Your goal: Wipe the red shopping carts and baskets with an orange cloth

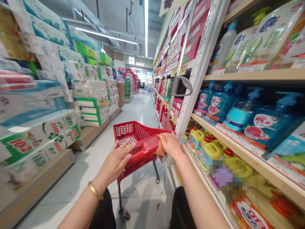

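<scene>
Head cam, store aisle (141,103): my R hand (171,143) clamps an orange cloth (161,147) onto the R end of a handle (145,146) running crosswise on the red cart (126,128) just ahead, w/ my L hand (119,161) spread open by its L end.

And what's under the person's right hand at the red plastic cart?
An orange cloth shows beneath the right hand, against the red plastic cart; whatever the hand covers can't be seen.
</scene>
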`<state>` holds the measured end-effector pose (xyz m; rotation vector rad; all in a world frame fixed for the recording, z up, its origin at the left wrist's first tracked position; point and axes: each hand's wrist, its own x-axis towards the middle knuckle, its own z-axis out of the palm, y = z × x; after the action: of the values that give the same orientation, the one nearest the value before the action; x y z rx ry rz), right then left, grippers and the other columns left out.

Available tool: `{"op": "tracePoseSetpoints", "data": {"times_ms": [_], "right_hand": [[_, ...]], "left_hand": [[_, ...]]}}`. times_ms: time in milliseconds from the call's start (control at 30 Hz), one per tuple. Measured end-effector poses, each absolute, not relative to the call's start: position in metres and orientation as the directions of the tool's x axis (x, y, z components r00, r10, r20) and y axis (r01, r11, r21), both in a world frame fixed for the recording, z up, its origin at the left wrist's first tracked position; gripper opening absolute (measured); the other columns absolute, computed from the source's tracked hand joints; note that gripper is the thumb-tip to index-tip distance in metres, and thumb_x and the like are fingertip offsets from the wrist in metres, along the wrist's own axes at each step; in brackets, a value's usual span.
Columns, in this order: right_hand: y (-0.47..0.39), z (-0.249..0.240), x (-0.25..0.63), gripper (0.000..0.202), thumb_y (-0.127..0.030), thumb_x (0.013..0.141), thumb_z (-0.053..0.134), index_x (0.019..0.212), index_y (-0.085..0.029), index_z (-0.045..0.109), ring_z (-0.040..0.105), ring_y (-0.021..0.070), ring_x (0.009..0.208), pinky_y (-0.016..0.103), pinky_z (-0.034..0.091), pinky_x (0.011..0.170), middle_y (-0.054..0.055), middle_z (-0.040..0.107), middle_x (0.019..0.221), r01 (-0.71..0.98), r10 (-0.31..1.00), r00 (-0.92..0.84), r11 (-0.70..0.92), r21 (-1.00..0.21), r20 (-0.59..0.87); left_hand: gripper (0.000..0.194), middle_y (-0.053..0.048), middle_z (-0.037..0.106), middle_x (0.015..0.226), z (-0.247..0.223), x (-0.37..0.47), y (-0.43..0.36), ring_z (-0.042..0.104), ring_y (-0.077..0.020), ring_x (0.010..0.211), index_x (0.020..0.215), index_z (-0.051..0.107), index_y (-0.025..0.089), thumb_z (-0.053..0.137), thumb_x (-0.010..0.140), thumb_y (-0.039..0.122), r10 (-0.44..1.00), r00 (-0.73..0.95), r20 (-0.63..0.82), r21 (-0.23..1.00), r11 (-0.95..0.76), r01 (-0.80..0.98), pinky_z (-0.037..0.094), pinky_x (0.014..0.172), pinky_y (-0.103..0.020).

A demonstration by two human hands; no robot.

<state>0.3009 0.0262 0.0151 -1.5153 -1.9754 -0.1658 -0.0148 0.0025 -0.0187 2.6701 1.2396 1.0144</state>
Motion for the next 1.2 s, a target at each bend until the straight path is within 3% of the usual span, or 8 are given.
{"op": "tracePoseSetpoints", "data": {"times_ms": [133, 267, 367, 567, 867, 1200], "right_hand": [[-0.009, 0.004, 0.272, 0.032, -0.034, 0.107, 0.045, 0.126, -0.022, 0.067, 0.064, 0.0252, 0.119, 0.053, 0.025, 0.125, 0.008, 0.074, 0.125, 0.893, 0.766, -0.106, 0.354, -0.278, 0.634], [-0.036, -0.002, 0.256, 0.034, -0.032, 0.105, 0.046, 0.131, -0.019, 0.064, 0.065, 0.027, 0.114, 0.05, 0.037, 0.117, 0.011, 0.073, 0.122, 0.895, 0.721, -0.1, 0.367, -0.254, 0.686], [-0.053, -0.003, 0.259, 0.035, -0.033, 0.105, 0.046, 0.132, -0.018, 0.063, 0.065, 0.0288, 0.111, 0.05, 0.043, 0.107, 0.013, 0.073, 0.122, 0.906, 0.71, -0.09, 0.35, -0.239, 0.698], [-0.072, -0.007, 0.277, 0.036, -0.032, 0.105, 0.045, 0.134, -0.017, 0.061, 0.064, 0.0297, 0.112, 0.051, 0.042, 0.104, 0.013, 0.071, 0.125, 0.925, 0.718, -0.031, 0.284, -0.252, 0.696], [-0.088, -0.007, 0.282, 0.039, -0.028, 0.102, 0.047, 0.138, -0.019, 0.059, 0.061, 0.0303, 0.112, 0.052, 0.039, 0.106, 0.014, 0.07, 0.127, 0.912, 0.69, -0.013, 0.305, -0.274, 0.724], [-0.105, -0.004, 0.285, 0.037, -0.031, 0.105, 0.044, 0.136, -0.021, 0.061, 0.063, 0.0286, 0.114, 0.049, 0.038, 0.106, 0.011, 0.071, 0.127, 0.912, 0.706, -0.008, 0.295, -0.284, 0.708]], "left_hand": [[0.062, -0.005, 0.057, 0.153, -0.006, -0.046, 0.017, 0.048, -0.0203, 0.148, 0.153, 0.052, 0.023, 0.019, 0.108, 0.05, 0.823, 0.32, 0.469, 0.343, -0.504, 0.793, 0.028, 0.129, -0.048], [0.071, -0.019, 0.06, 0.148, 0.012, -0.031, 0.023, 0.059, -0.0304, 0.138, 0.15, 0.053, 0.012, 0.024, 0.105, 0.059, 0.921, 0.181, 0.345, 0.296, -0.29, 0.91, 0.039, 0.12, -0.053], [0.073, -0.023, 0.068, 0.136, 0.022, -0.004, 0.016, 0.068, -0.0339, 0.124, 0.153, 0.048, 0.007, 0.024, 0.106, 0.058, 0.921, 0.108, 0.375, 0.243, -0.21, 0.947, 0.042, 0.114, -0.053], [0.079, -0.019, 0.079, 0.106, 0.03, 0.025, 0.01, 0.075, -0.0358, 0.1, 0.155, 0.047, 0.013, 0.022, 0.103, 0.067, 0.912, 0.144, 0.385, 0.21, -0.238, 0.948, 0.052, 0.087, -0.044], [0.081, -0.016, 0.08, 0.096, 0.027, 0.031, 0.011, 0.076, -0.0352, 0.093, 0.155, 0.05, 0.018, 0.019, 0.101, 0.07, 0.918, 0.143, 0.37, 0.201, -0.23, 0.952, 0.052, 0.076, -0.039], [0.066, -0.012, 0.074, 0.13, 0.011, 0.027, -0.021, 0.072, -0.0302, 0.109, 0.163, 0.035, 0.023, 0.022, 0.107, 0.056, 0.816, 0.098, 0.57, 0.32, -0.331, 0.888, 0.052, 0.09, -0.039]]}}
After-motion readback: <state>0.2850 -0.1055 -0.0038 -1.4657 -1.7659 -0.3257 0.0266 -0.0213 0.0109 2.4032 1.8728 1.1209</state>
